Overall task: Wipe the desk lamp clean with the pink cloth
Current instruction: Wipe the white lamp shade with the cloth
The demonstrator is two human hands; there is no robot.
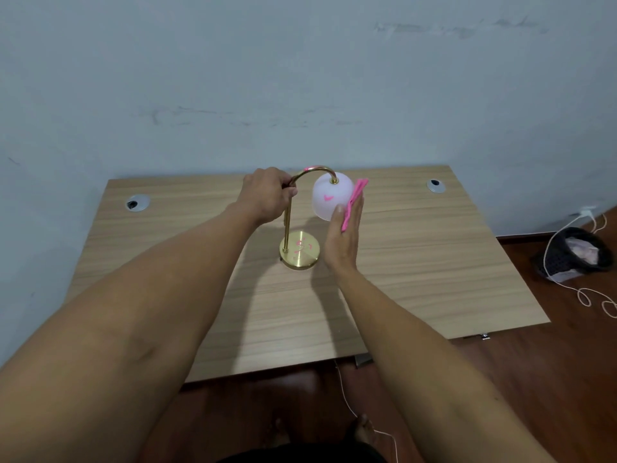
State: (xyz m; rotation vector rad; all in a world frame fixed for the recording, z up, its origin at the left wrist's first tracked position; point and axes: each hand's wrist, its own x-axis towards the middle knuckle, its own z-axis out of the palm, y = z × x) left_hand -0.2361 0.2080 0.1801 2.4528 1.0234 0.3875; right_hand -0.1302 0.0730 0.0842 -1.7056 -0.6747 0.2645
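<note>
The desk lamp (300, 228) stands at the middle of the wooden surface (434, 262), and everything else is placed from it. The left hand (267, 195) grips the curved brass stem just left of the shade, fingers curled round the tube. The right hand (344, 235) presses the folded pink cloth (354, 203) flat against the shade's right flank, its fingers straight and its thumb on the near side.

The step in hand appears to be wiping the shade (330, 198). It would go best with the stem kept steady and light, even strokes curving round the dome, since the hanging shade may swing.

The shade is frosted, smooth and bell-shaped, with a pink mark on its front. The round base (300, 250), polished gold metal, also carries pink smears. The cloth looks soft and thin.
</note>
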